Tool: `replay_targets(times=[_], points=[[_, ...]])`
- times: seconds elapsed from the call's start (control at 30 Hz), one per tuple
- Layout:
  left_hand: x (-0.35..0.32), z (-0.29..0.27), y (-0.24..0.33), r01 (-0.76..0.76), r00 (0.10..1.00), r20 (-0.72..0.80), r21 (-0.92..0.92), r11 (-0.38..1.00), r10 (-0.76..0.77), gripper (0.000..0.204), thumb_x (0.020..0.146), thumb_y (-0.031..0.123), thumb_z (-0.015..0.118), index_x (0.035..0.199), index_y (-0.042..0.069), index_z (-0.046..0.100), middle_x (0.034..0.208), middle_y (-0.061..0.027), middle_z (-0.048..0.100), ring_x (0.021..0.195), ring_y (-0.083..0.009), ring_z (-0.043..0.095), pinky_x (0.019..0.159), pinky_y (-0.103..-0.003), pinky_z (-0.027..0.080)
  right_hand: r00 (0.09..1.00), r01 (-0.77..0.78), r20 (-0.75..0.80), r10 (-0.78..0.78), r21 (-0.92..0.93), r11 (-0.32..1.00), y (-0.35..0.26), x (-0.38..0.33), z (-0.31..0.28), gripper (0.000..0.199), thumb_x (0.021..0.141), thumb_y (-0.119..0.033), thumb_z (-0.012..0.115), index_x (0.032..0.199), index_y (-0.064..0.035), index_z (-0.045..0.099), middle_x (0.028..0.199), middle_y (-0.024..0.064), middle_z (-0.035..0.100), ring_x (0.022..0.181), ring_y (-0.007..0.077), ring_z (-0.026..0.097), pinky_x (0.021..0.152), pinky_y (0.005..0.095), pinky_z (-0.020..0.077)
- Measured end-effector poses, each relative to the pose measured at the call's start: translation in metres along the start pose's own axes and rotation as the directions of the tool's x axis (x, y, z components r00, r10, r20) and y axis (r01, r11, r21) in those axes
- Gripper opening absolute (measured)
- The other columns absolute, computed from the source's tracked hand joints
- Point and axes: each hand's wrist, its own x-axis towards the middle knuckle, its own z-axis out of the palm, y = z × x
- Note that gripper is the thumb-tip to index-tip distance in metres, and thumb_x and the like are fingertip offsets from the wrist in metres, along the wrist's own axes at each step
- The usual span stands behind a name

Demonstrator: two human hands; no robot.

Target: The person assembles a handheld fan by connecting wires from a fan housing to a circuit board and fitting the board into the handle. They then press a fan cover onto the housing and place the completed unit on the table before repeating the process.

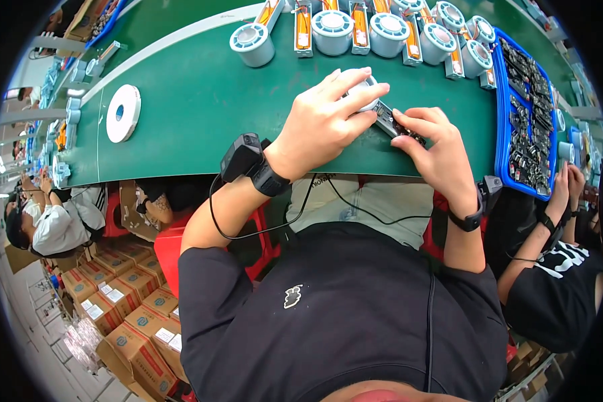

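Your left hand (331, 110) is closed over the round white head (370, 104) of a unit (383, 118), its fingers spread across the top. Your right hand (441, 144) is clamped on the far end of the unit's handle (390, 124), between thumb and fingers; dark parts show along it. The unit is tilted, running down to the right from one hand to the other, near the front edge of the green table (201, 120). Whether it touches the tabletop you cannot tell, as your hands cover much of it.

Beyond your hands, a row of fans (332, 33) stands along the back, with orange packs (303, 32) in their handles. To your right is a blue tray (504, 171) filled with dark boards (530, 137). On your left lies a white roll (124, 114). A camera (243, 157) sits on your left wrist, and cartons (137, 355) are stacked at lower left.
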Motion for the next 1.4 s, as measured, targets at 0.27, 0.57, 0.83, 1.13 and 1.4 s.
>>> replay_targets(times=[0.27, 0.57, 0.83, 1.13, 1.4], points=[[0.022, -0.016, -0.002, -0.039, 0.964, 0.263, -0.042, 0.998, 0.048, 0.009, 0.075, 0.007, 0.071, 0.083, 0.010, 0.069, 0.124, -0.0043, 0.069, 0.123, -0.0328, 0.062, 0.088, -0.042, 0.061, 0.983, -0.136, -0.014, 0.183, 0.616, 0.776, 0.025, -0.015, 0.017, 0.028, 0.097, -0.004, 0.066, 0.123, 0.0048, 0.070, 0.123, 0.0124, 0.070, 0.107, 0.0169, 0.065, 0.095, 0.0297, 0.0509], [0.081, -0.083, -0.212, 0.478, 0.876, -0.149, 0.409, 0.778, -0.460, 0.016, 0.088, 0.026, 0.074, 0.095, 0.012, 0.077, 0.111, -0.0082, 0.075, 0.099, -0.0311, 0.072, 0.083, -0.039, 0.056, 0.950, 0.016, -0.257, 0.180, 0.615, 0.788, 0.032, -0.034, 0.032, 0.022, 0.104, -0.006, 0.057, 0.120, 0.0047, 0.066, 0.115, 0.0096, 0.070, 0.107, 0.0149, 0.064, 0.097, 0.0280, 0.0494], [0.037, -0.032, -0.264, 0.557, 0.713, -0.102, 0.684, 0.471, -0.694, 0.050, 0.095, 0.053, 0.063, 0.130, 0.017, 0.066, 0.148, -0.0179, 0.050, 0.125, -0.0419, 0.057, 0.101, -0.043, 0.050, 0.914, 0.042, -0.290, 0.283, 0.763, 0.645, 0.027, -0.034, 0.021, 0.016, 0.103, -0.004, 0.056, 0.111, 0.0042, 0.067, 0.112, 0.0104, 0.070, 0.107, 0.0168, 0.064, 0.096, 0.0291, 0.0490], [-0.023, -0.094, -0.128, 0.665, 0.607, 0.301, 0.314, 0.678, -0.735, 0.069, 0.085, 0.035, 0.072, 0.141, 0.002, 0.051, 0.131, -0.0262, 0.061, 0.118, -0.0406, 0.061, 0.101, -0.043, 0.050, 0.852, -0.138, -0.511, -0.110, -0.422, 0.896, 0.103, -0.044, -0.140, 0.022, 0.099, -0.008, 0.061, 0.118, 0.0014, 0.066, 0.119, 0.0167, 0.069, 0.115, 0.0307, 0.063, 0.102, 0.0386, 0.0467], [-0.023, -0.113, -0.021, 0.403, 0.608, 0.691, 0.158, 0.902, -0.392, 0.052, 0.070, -0.007, 0.068, 0.119, 0.010, 0.066, 0.118, -0.0137, 0.063, 0.119, -0.0357, 0.055, 0.099, -0.043, 0.048, 0.867, -0.470, -0.432, 0.248, -0.544, 0.695, 0.204, -0.062, -0.174, 0.035, 0.099, -0.014, 0.062, 0.132, -0.0022, 0.062, 0.117, 0.0168, 0.068, 0.107, 0.0277, 0.065, 0.092, 0.0370, 0.0505]])
